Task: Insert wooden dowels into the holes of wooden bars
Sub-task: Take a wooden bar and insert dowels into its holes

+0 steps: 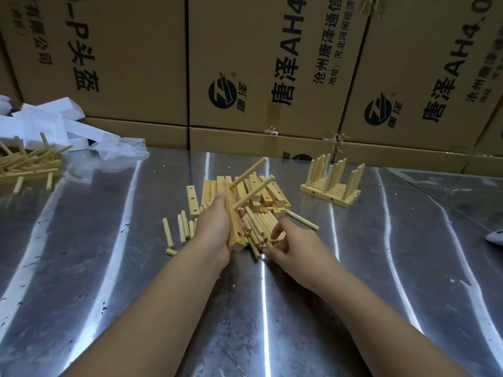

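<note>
My left hand grips a pale wooden bar on edge, with two dowels sticking out of its holes up and to the right. My right hand reaches into the heap of loose dowels beside the bar, fingers curled over their ends; I cannot see a dowel pinched between them. Behind lies a stack of loose drilled bars. One bar lies flat to the left of the stack.
Finished bars with upright dowels stand at the right rear on the metal table. Several stray dowels lie left of my hand. More bars and dowels, white foam and plastic sit far left. Cardboard boxes wall the back.
</note>
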